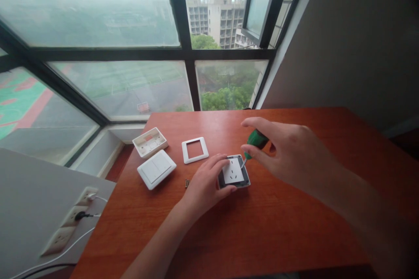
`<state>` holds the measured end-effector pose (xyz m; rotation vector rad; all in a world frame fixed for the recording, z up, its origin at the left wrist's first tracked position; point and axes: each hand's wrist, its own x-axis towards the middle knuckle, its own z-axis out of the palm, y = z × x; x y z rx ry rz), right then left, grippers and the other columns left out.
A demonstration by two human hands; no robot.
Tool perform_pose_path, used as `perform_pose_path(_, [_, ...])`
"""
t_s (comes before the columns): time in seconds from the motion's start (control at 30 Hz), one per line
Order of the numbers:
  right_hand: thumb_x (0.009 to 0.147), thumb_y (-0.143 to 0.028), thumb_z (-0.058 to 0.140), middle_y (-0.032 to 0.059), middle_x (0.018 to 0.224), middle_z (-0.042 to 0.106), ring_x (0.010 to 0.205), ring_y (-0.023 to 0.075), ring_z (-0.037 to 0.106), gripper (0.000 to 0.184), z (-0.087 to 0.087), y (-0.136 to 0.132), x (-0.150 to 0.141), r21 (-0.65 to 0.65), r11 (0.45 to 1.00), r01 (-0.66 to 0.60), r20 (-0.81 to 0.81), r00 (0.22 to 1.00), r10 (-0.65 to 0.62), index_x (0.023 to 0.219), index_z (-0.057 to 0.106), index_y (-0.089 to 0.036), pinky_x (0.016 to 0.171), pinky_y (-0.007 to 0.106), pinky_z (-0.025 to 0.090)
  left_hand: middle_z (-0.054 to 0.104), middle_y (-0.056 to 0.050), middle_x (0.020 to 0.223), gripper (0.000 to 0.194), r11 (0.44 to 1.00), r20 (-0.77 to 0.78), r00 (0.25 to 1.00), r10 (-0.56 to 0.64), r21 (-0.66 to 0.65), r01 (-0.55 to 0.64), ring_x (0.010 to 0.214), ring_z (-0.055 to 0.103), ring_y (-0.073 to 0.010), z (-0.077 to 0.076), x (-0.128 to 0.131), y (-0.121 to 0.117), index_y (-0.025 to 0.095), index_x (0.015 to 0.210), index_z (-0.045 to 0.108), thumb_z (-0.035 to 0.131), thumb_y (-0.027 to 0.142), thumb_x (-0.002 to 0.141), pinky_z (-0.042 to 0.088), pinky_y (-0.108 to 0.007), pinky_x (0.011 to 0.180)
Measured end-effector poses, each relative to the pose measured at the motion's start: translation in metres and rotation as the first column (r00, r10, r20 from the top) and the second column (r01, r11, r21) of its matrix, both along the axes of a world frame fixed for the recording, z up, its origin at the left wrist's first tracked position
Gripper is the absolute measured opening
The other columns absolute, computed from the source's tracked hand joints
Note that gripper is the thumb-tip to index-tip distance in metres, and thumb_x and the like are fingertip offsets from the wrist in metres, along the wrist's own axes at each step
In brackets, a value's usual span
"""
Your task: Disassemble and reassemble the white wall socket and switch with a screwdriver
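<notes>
A wall socket (233, 171) with a white face and dark frame lies on the table, its cover frame off. My left hand (206, 178) grips its left side, fingers on the top and thumb along the near edge. My right hand (281, 144) is closed around the green handle of a screwdriver (257, 139). The tool is tilted, and its metal shaft reaches down to the right side of the socket's dark frame. Whether a screw sits under the tip is too small to tell. Several small screws (187, 183) lie just left of my left hand.
A white cover frame (185, 151) lies behind my left hand. Further left are a white switch panel (157, 169) and an open white mounting box (149, 143). The wooden table (262, 235) meets the window at the back. Wall outlets (63, 237) with plugged-in cables are at lower left.
</notes>
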<state>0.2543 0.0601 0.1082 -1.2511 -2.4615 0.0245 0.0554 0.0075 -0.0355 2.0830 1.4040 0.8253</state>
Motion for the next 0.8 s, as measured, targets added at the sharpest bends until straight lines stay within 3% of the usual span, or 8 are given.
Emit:
perform_pose_path(0.17, [0.087, -0.039, 0.061, 0.0030, 0.082, 0.073, 0.070, 0.0230, 0.068, 0.023, -0.005, -0.003, -0.003, 0.057, 0.998, 0.034, -0.002, 0.999, -0.034, 0.103, 0.060, -0.023, 0.056, 0.028, 0.038, 0.051, -0.011, 0.141, 0.058, 1.000, 0.017, 1.000, 0.003, 0.003, -0.003, 0.128, 0.050, -0.0301, 0.003, 0.000, 0.000, 0.024, 0.126, 0.056, 0.080, 0.028, 0.073, 0.041, -0.047, 0.109])
perform_pose_path(0.3, [0.087, -0.037, 0.061, 0.0020, 0.080, 0.072, 0.067, 0.0204, 0.066, 0.017, -0.006, -0.003, 0.001, 0.011, 1.000, -0.005, -0.057, 0.998, 0.006, 0.096, 0.059, -0.023, 0.057, 0.027, 0.039, 0.051, -0.011, 0.141, 0.060, 1.000, 0.021, 1.000, -0.006, 0.001, 0.006, 0.128, 0.050, -0.0305, 0.002, 0.000, 0.000, 0.025, 0.127, 0.055, 0.079, 0.027, 0.073, 0.041, -0.047, 0.109])
perform_pose_path(0.4, [0.087, -0.034, 0.061, 0.0006, 0.078, 0.071, 0.066, 0.0197, 0.066, 0.014, 0.001, -0.003, 0.006, -0.014, 1.000, -0.027, -0.091, 0.996, 0.025, 0.095, 0.059, -0.023, 0.058, 0.028, 0.040, 0.050, -0.011, 0.142, 0.062, 1.000, -0.001, 1.000, -0.001, -0.003, 0.001, 0.129, 0.050, -0.0304, 0.000, 0.002, 0.000, 0.025, 0.127, 0.054, 0.081, 0.027, 0.072, 0.041, -0.047, 0.109])
perform_pose_path(0.53, [0.087, -0.038, 0.060, -0.0007, 0.072, 0.070, 0.057, 0.0179, 0.063, 0.015, 0.015, -0.006, 0.016, 0.066, 0.997, 0.033, -0.191, 0.981, -0.019, 0.093, 0.061, -0.024, 0.055, 0.028, 0.040, 0.046, -0.012, 0.146, 0.068, 0.999, -0.088, 0.995, 0.041, 0.016, -0.039, 0.132, 0.046, -0.0323, 0.009, -0.005, -0.003, 0.027, 0.131, 0.052, 0.082, 0.030, 0.071, 0.041, -0.049, 0.109])
perform_pose_path(0.67, [0.087, -0.043, 0.059, 0.0005, 0.076, 0.072, 0.060, 0.0206, 0.066, 0.018, 0.017, -0.011, 0.028, 0.048, 0.997, 0.068, -0.283, 0.958, -0.051, 0.092, 0.061, -0.026, 0.054, 0.031, 0.043, 0.058, -0.009, 0.130, 0.044, 0.990, -0.174, 0.975, 0.138, 0.063, -0.129, 0.116, 0.058, -0.0275, 0.025, -0.037, -0.014, 0.026, 0.127, 0.054, 0.067, 0.029, 0.085, 0.050, -0.042, 0.097])
perform_pose_path(0.8, [0.085, -0.045, 0.062, 0.0016, 0.084, 0.073, 0.073, 0.0258, 0.069, 0.017, 0.001, -0.012, 0.041, -0.127, 0.986, 0.108, -0.427, 0.891, -0.153, 0.091, 0.062, -0.030, 0.057, 0.034, 0.049, 0.067, -0.006, 0.104, 0.017, 0.984, -0.369, 0.914, 0.171, 0.022, -0.175, 0.090, 0.066, -0.0227, 0.028, -0.079, -0.034, 0.023, 0.106, 0.063, 0.051, 0.026, 0.093, 0.052, -0.033, 0.077])
